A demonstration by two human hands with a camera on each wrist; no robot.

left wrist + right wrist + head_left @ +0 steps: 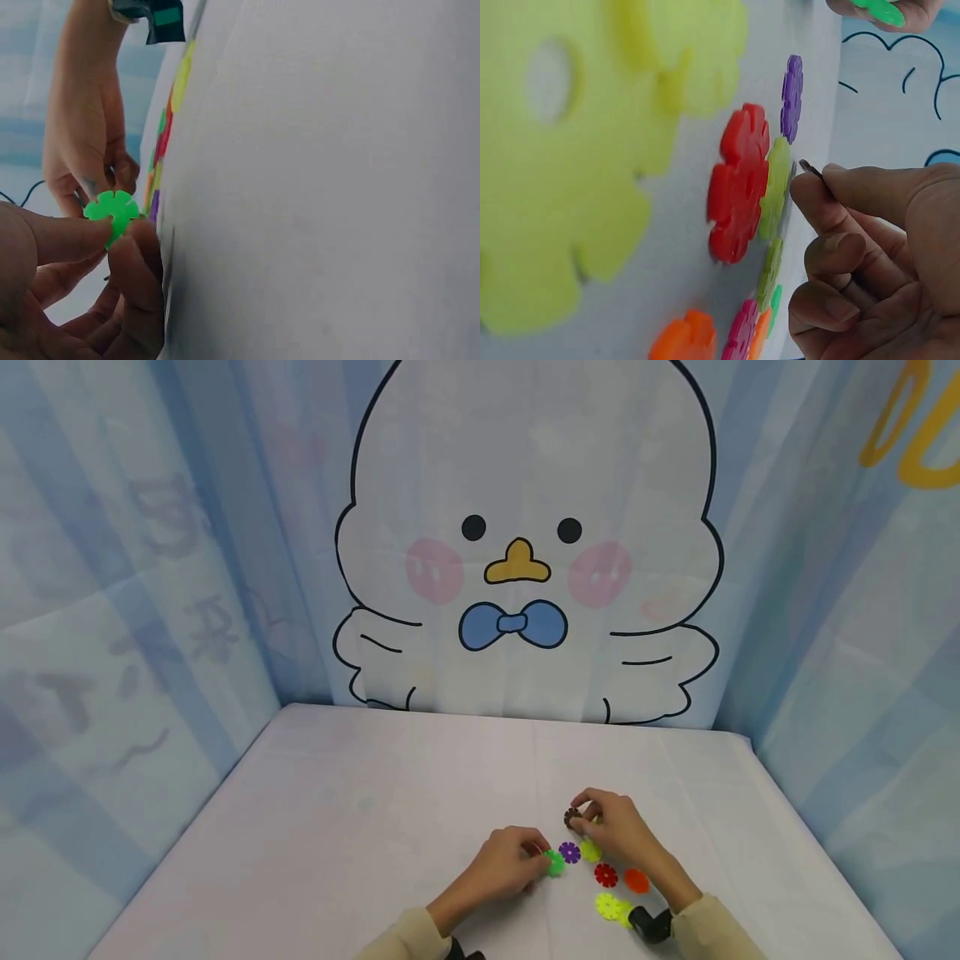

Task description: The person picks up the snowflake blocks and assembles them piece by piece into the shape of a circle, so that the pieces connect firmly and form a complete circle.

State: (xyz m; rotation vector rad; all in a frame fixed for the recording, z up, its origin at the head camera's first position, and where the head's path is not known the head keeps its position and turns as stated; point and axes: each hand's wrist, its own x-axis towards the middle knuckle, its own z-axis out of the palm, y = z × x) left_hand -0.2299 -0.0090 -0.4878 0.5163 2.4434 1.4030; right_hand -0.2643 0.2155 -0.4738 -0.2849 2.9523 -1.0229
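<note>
My left hand point(504, 864) pinches a bright green notched plastic disc point(112, 205) between thumb and fingertips. Higher and to the right, my right hand point(621, 828) holds a dark brown notched disc point(572, 817) by its edge; the right wrist view shows the brown disc point(810, 168) nearly edge-on between thumb and forefinger. A purple disc point(569, 852) lies on the table between the two hands. Just below the right hand is a yellow-green disc point(591, 850), partly beside a red disc point(606, 875).
An orange disc point(637, 881) lies under the right forearm, and yellow discs point(608, 906) sit nearer, by the black wrist camera point(651, 925). Pink, orange and green discs show low in the right wrist view. Printed curtains point(525, 460) surround the white-covered table point(337, 827).
</note>
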